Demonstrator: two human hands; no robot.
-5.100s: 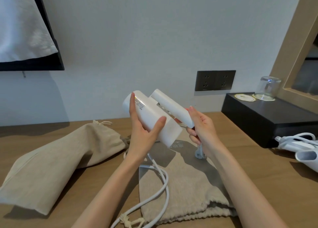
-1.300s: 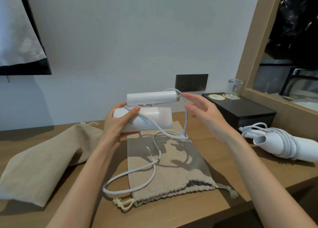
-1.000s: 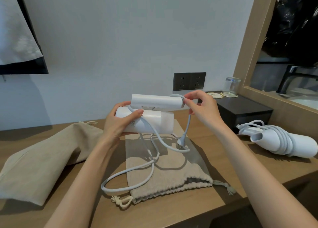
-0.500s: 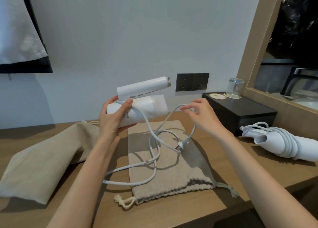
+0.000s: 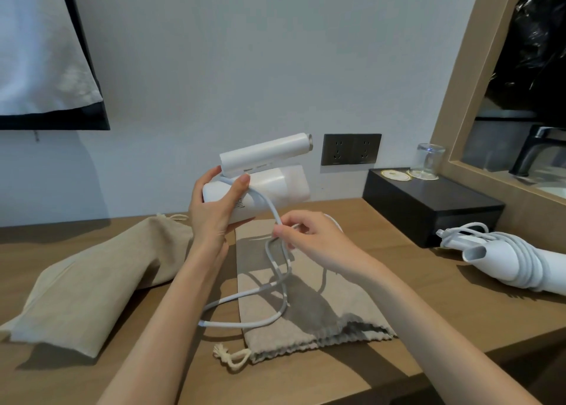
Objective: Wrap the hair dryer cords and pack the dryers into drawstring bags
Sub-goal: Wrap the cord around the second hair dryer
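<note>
My left hand (image 5: 214,208) grips a white folded hair dryer (image 5: 272,181) above the table, handle folded on top. Its white cord (image 5: 275,285) runs down from the dryer and lies in loose loops on a flat beige drawstring bag (image 5: 309,313). My right hand (image 5: 309,236) pinches the cord just below the dryer, over the bag. A second beige drawstring bag (image 5: 88,279), bulkier, lies at the left. A second white hair dryer (image 5: 517,260), its cord wound around it, rests at the right edge.
A black box (image 5: 435,205) stands at the back right, carrying an upturned glass (image 5: 430,159) and coasters. A dark double socket (image 5: 352,149) sits on the wall. A wood-framed mirror (image 5: 459,107) rises at the right. The wooden table's front edge (image 5: 398,383) runs close below.
My right hand has moved down and left and now pinches the cord close under the dryer. The plug that dangled below it is out of sight. The dryer stays raised in my left hand.
</note>
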